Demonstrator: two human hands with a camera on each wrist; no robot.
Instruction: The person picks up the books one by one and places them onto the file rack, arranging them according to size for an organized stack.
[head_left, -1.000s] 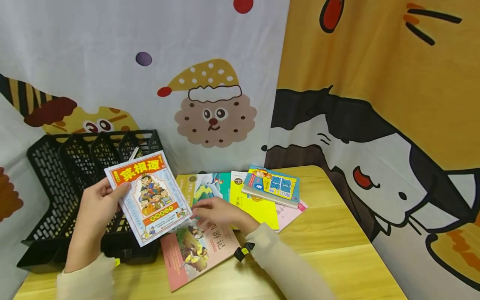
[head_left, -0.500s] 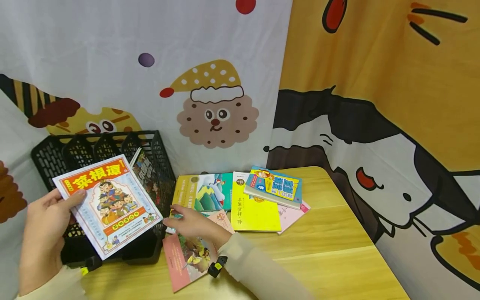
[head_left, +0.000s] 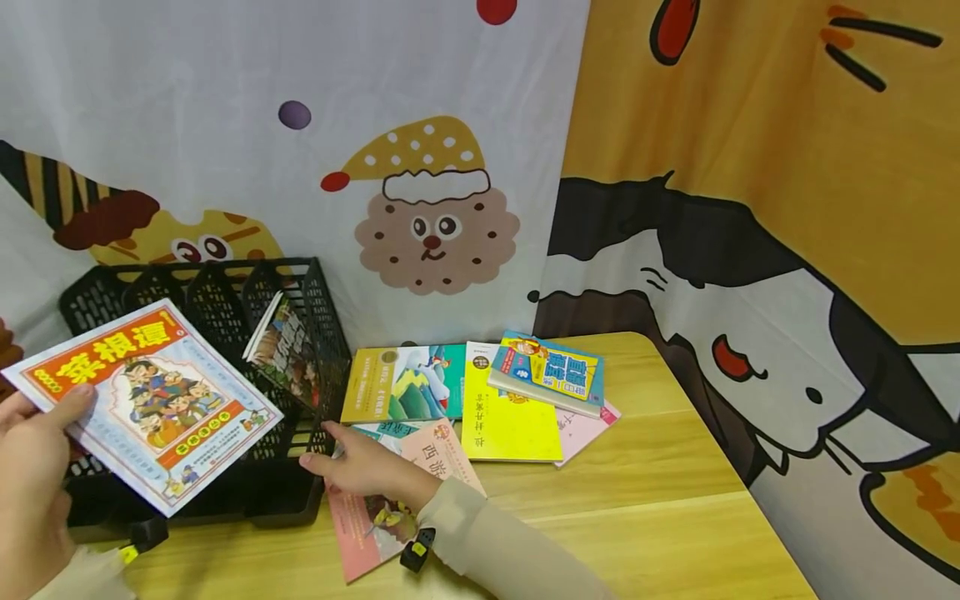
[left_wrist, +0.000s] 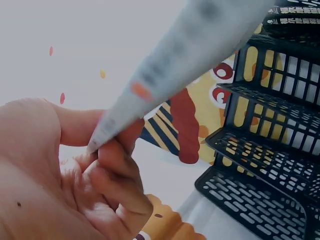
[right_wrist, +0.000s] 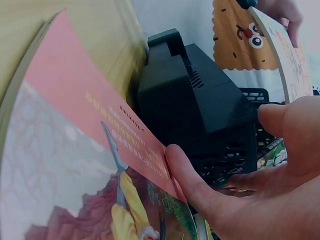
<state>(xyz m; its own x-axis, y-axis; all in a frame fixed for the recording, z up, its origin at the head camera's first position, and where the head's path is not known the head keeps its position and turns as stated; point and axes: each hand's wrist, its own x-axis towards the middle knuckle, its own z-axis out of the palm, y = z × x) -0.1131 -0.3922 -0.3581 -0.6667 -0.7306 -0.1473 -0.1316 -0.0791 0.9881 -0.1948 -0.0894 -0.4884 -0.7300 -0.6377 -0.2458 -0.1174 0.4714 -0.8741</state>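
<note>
My left hand (head_left: pixel 33 483) pinches a thin white-bordered picture book (head_left: pixel 172 400), thumb on its cover, in front of a black divided book rack (head_left: pixel 330 308). In the left wrist view the book is edge-on between thumb and curled fingers. My right hand (head_left: pixel 367 462) reaches the rack's front right corner, fingers fairly straight, thumb and forefinger at its edge. In the right wrist view a fingertip (right_wrist: pixel 175 152) lies right at the border of a pink book (right_wrist: pixel 115 130) beside the rack. One book (head_left: pixel 288 354) leans in the rack's rightmost compartment.
On the wooden table (head_left: pixel 600 533), right of the rack, lie a green-and-gold book (head_left: pixel 420 383), a yellow book (head_left: pixel 510 429) and a small thick blue book (head_left: pixel 551 375) on top of a pink one (head_left: pixel 588 429). Printed curtains (head_left: pixel 420 67) hang behind the table.
My left hand has carried the picture book left, uncovering the book in the rack's right compartment. My right hand has moved left from the picture book's corner to the rack's edge.
</note>
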